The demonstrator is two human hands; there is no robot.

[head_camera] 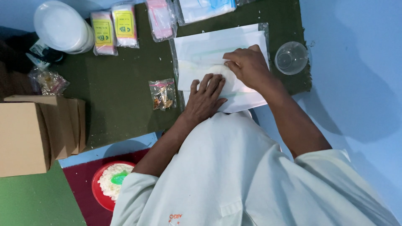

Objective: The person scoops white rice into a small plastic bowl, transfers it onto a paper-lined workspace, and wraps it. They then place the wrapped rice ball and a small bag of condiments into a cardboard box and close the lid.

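A clear plastic cup [292,57] stands on the dark green mat [121,92]. Near the cardboard boxes [39,132], a red bowl [109,184] holds white grains. Small packets [114,30] lie beside stacked white lids [63,27].
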